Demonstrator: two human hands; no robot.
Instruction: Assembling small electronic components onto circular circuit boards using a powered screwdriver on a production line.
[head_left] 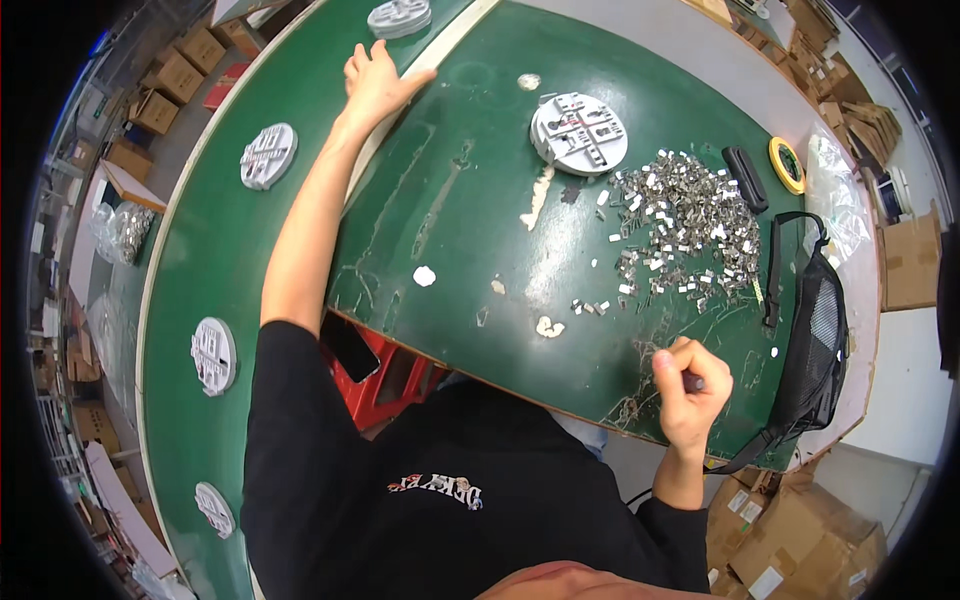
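My left hand [378,88] reaches far out at the upper left, over the pale strip between the belt and the table. Its fingers are spread and hold nothing. Just beyond the fingertips lies a round grey plastic housing [398,18], apart from the hand. Near the table's front right, my right hand [692,392] is closed in a fist around a dark-handled tool [694,382]. Only the butt of its handle shows, so I cannot tell its kind. Another round grey housing [580,134], with slots and small parts fitted in it, lies on the green table [470,220].
A heap of small metal-and-white pieces [690,225] covers the table's right side. Beyond it are a black case [745,180], a yellow tape roll [787,165] and a black mesh bag [812,340]. More grey housings [213,356] sit along the green belt [190,260]. A phone [352,350] rests below the table edge.
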